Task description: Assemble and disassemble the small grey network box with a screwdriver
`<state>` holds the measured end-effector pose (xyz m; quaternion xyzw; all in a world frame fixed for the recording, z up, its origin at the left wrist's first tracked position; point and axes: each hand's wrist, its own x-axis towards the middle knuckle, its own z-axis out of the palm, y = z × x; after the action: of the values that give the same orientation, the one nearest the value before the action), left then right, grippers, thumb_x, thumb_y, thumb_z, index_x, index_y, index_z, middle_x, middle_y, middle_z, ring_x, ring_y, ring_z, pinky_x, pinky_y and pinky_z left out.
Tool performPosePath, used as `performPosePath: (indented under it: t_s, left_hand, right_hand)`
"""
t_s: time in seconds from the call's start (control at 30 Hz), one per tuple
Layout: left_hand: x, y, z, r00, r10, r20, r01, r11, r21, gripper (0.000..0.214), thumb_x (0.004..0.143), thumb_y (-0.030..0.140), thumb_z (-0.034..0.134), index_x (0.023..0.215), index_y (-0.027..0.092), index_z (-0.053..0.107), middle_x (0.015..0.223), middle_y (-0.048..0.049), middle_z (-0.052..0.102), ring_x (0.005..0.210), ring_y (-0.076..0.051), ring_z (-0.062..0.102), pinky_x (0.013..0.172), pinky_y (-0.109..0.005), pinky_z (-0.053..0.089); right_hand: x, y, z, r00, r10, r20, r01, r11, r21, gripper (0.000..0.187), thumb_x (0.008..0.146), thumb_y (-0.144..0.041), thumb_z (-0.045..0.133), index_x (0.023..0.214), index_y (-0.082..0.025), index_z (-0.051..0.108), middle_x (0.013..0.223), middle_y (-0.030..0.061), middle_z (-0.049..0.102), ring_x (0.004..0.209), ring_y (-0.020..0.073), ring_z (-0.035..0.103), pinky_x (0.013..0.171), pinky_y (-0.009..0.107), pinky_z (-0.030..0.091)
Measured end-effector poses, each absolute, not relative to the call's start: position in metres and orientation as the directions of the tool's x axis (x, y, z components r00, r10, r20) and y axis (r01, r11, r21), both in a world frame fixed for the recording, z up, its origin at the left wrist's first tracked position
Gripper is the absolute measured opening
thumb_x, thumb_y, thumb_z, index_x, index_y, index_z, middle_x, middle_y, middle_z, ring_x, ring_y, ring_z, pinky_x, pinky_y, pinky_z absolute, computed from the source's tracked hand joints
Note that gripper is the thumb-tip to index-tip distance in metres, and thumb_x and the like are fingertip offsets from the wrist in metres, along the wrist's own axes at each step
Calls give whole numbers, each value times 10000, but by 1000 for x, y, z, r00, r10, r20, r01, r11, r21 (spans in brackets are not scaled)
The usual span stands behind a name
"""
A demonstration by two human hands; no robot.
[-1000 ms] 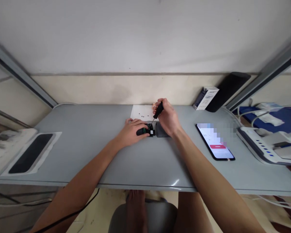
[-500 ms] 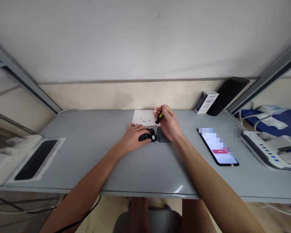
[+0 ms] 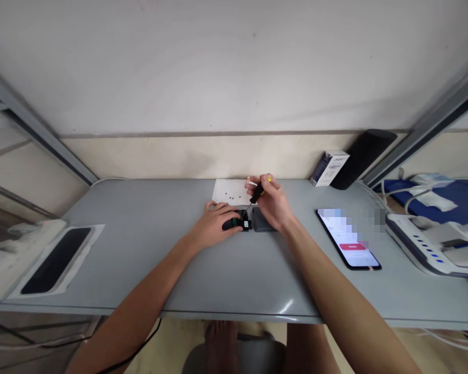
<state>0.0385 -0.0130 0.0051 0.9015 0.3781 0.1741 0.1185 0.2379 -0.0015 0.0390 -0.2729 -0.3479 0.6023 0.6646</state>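
Note:
My left hand [image 3: 212, 227] is closed around a small black electronic device [image 3: 246, 225], pressing it against the table. Part of a green circuit board shows on the device between my fingers. In my right hand [image 3: 276, 203] is a screwdriver [image 3: 257, 194] with a black and yellow handle. It slants down to the left, and its tip meets the opened device; what it touches there is too small to make out. A dark grey box [image 3: 262, 222] stands under my right hand, beside the device. Several tiny dark screws [image 3: 232, 198] lie on white paper [image 3: 221, 188] just behind.
A lit phone [image 3: 349, 241] lies to the right, near a white power strip [image 3: 421, 244] with plugs. A small carton [image 3: 329, 169] and a black cylinder [image 3: 362, 158] stand at the back right. Another dark phone [image 3: 58, 259] rests on white paper at the left.
The view has shifted slightly. My right fingers have changed position a little on the screwdriver handle, while its tip stays at the device. My left hand holds its place.

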Motion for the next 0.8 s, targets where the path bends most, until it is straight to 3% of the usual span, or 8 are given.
performPosePath:
  t_s: [0.1, 0.17, 0.23, 0.3, 0.43, 0.53, 0.67, 0.8]
  left_hand:
    - [38, -13, 5, 654, 724, 222, 642, -685, 343, 182, 998, 422, 705, 1087, 270, 750, 1319, -44, 754, 1244, -274, 628, 1123, -503, 322]
    - [38, -14, 5, 656, 721, 223, 639, -688, 345, 188, 1004, 432, 693, 1092, 277, 750, 1327, -45, 751, 1257, -277, 624, 1135, -506, 323]
    - [38, -14, 5, 658, 719, 225, 634, -690, 349, 191, 1007, 435, 685, 1097, 280, 749, 1338, -44, 746, 1266, -279, 621, 1150, -508, 317]
    - [38, -14, 6, 658, 720, 222, 634, -688, 352, 188, 1009, 431, 681, 1098, 280, 748, 1342, -42, 743, 1270, -280, 620, 1156, -511, 309]
    - [39, -13, 6, 658, 723, 209, 641, -684, 347, 193, 1016, 433, 669, 1102, 279, 746, 1342, -44, 743, 1265, -286, 614, 1126, -507, 323]
    - [39, -13, 6, 663, 719, 206, 641, -688, 339, 197, 1021, 420, 663, 1138, 281, 741, 1358, -50, 736, 1270, -287, 609, 1122, -507, 321]
    - [39, -14, 6, 668, 716, 205, 638, -692, 337, 176, 1023, 402, 670, 1122, 272, 736, 1362, -49, 735, 1274, -280, 613, 1122, -498, 319]
    - [39, -14, 5, 666, 716, 209, 641, -692, 331, 179, 1012, 408, 686, 1120, 275, 740, 1357, -49, 737, 1266, -281, 619, 1126, -494, 320]
  right_hand:
    - [238, -1, 38, 70, 984, 165, -564, 176, -807, 661, 611, -564, 976, 714, -233, 413, 593, -104, 440, 503, 64, 412, 499, 199, 395]
    - [237, -1, 38, 85, 978, 189, -551, 204, -809, 630, 680, -638, 910, 726, -240, 424, 551, -119, 295, 463, 65, 262, 448, 198, 301]
    - [238, -1, 38, 60, 978, 201, -569, 199, -798, 533, 779, -729, 782, 800, -254, 540, 568, -100, 313, 481, 83, 288, 458, 219, 322]
    - [238, -2, 40, 14, 982, 187, -607, 157, -779, 471, 835, -715, 721, 909, -257, 642, 621, -66, 426, 537, 105, 408, 516, 247, 411]
    - [239, -3, 41, 23, 989, 146, -632, 128, -765, 501, 665, -625, 913, 785, -231, 627, 809, -23, 603, 702, 105, 589, 645, 247, 500]
    - [240, -1, 38, 80, 987, 142, -577, 162, -800, 635, 591, -674, 939, 698, -229, 498, 691, -47, 560, 591, 92, 530, 558, 234, 448]
    - [241, 0, 38, 103, 981, 165, -553, 195, -810, 677, 662, -774, 838, 670, -240, 421, 537, -104, 282, 470, 77, 283, 460, 227, 332]
    - [242, -3, 43, -3, 988, 156, -612, 121, -781, 521, 741, -726, 805, 836, -240, 642, 687, -41, 514, 598, 105, 495, 575, 255, 460]
